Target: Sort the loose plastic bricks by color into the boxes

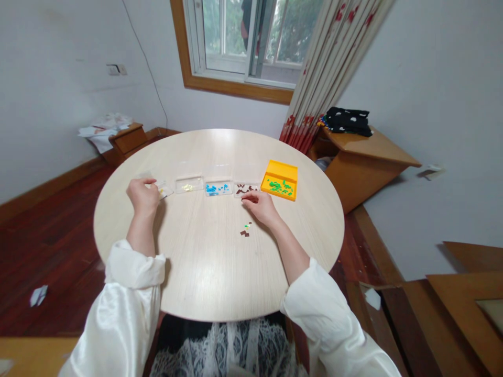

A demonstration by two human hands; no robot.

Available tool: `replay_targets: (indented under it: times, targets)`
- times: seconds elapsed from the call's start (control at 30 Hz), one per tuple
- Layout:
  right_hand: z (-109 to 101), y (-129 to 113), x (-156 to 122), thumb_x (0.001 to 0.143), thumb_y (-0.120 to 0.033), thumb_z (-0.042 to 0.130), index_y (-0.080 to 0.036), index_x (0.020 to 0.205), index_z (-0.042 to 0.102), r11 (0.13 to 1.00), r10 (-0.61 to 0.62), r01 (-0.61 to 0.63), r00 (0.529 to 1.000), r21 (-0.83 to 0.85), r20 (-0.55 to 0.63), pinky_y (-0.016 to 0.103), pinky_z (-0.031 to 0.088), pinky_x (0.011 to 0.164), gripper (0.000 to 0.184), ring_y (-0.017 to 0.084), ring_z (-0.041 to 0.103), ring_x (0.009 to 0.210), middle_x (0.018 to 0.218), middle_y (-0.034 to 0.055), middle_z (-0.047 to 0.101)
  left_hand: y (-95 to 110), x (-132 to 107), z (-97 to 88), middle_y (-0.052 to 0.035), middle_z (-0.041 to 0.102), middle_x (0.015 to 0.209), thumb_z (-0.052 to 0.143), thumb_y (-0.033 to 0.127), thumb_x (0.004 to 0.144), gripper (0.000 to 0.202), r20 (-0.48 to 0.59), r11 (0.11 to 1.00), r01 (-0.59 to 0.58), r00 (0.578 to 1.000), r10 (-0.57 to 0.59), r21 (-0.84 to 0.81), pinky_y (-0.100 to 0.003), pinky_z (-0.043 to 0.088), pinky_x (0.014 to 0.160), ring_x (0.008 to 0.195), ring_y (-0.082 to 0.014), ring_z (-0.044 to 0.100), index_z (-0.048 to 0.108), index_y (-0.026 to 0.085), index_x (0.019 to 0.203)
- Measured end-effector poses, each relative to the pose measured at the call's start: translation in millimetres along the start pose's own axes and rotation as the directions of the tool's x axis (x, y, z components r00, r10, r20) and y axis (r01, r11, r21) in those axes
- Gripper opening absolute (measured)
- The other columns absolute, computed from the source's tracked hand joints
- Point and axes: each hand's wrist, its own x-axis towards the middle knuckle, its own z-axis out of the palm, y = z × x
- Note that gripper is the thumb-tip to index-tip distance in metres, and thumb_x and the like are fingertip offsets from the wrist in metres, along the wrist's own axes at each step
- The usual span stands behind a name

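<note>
My left hand is curled at the leftmost clear box, fingers pinched over its yellow pieces; what they hold is too small to see. My right hand rests with fingers pinched at the front edge of the clear box of brown pieces. Between those boxes stand a clear box with pale yellow pieces and one with blue pieces. A yellow tray with green pieces sits to the right. A few loose brown, green and pale pieces lie just below my right hand.
All this lies on a round, pale wooden table. A wooden cabinet with dark cloth on top stands at the right, a low drawer unit with papers at the left. Window and curtain are behind.
</note>
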Motion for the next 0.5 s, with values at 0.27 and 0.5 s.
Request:
replay_targets:
  times: [0.27,0.5]
  targets:
    - [0.5,1.7,2.6,0.071,-0.015,0.058,-0.015,0.077,0.070,0.999,0.014,-0.013,0.999,0.033,-0.042,0.029,0.050,0.071,0.013,0.015,0.065,0.070,0.077,0.0043,0.071,1.4,-0.9,-0.7,0.0000,0.044,0.057,0.055,0.015,0.065,0.005,0.009,0.997,0.068,0.998,-0.069,0.041,-0.037,0.035,0.075,0.072,-0.0215,0.050,0.055,0.018,0.062]
    - [-2.0,7.4,6.8,0.065,-0.015,0.055,-0.016,0.069,0.066,0.998,0.047,-0.041,0.991,0.052,-0.127,0.028,0.049,0.067,0.012,0.014,0.061,0.064,0.068,0.0016,0.067,5.4,-3.2,-2.2,-0.0035,0.052,0.065,0.054,0.017,0.068,0.003,-0.008,0.994,0.066,0.998,-0.065,0.082,-0.039,0.036,0.076,0.079,-0.0250,0.054,0.055,0.018,0.065]
